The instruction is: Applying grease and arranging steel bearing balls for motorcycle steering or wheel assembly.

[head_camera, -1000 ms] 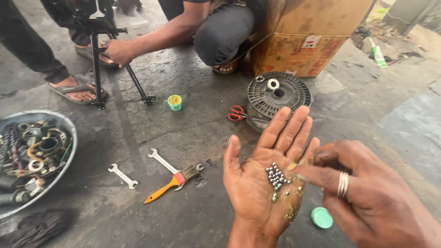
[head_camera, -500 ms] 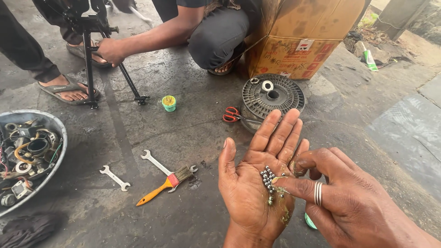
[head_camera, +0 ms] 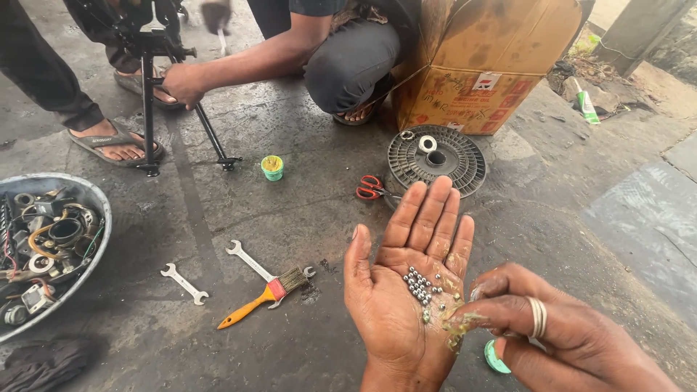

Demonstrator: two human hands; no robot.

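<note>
A stained concrete floor [head_camera: 305, 203] is seen from above, littered with tools. The left hand [head_camera: 406, 290] is held flat and open, palm up, and a cluster of small steel balls [head_camera: 420, 286] is cradled in the palm (greenish grease is smeared beside them). The right hand [head_camera: 552, 337], a ring on one finger, is pinched at its greasy fingertips [head_camera: 465, 316], touching the edge of the left palm just beside the balls. A round slotted disc [head_camera: 435, 160] and red scissors [head_camera: 369, 189] are seen beyond; a paintbrush [head_camera: 265, 296] and two spanners lie left.
</note>
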